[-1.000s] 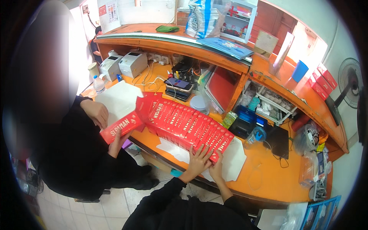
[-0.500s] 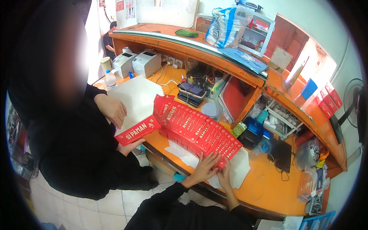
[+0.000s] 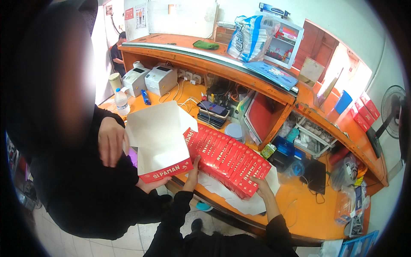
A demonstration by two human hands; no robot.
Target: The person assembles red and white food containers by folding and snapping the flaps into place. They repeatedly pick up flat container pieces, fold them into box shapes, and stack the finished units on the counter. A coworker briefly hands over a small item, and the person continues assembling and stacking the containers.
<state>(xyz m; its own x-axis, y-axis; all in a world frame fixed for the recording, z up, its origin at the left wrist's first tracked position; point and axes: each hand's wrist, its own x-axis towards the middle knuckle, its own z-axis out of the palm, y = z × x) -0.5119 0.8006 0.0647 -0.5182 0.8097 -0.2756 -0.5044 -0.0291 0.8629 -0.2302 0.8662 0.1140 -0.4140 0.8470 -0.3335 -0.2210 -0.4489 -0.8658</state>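
A long row of red boxes (image 3: 227,160) with white lettering stands packed side by side on the counter, on a white sheet (image 3: 250,204). My left hand (image 3: 192,176) grips the row's left end, fingers against its near side. At the right end my right hand (image 3: 262,186) presses, thumb on top, so the row lies between both hands. Just left of the row a co-worker's hand (image 3: 155,184) supports an open red box (image 3: 168,170) with a white inside, which looks empty. The co-worker's other hand (image 3: 112,141) hangs beside its raised white lid.
Two white label printers (image 3: 161,80), a water bottle (image 3: 121,102) and stacked phones (image 3: 212,112) stand behind on the orange counter (image 3: 295,216). To the right are a white basket (image 3: 314,137), a black laptop-like slab (image 3: 311,174) and bagged goods (image 3: 344,171). An orange shelf edge (image 3: 205,64) overhangs the back.
My left hand has moved from the row's right end to its left end. My right hand has shifted onto the right end. The co-worker's box has tipped, showing its inside.
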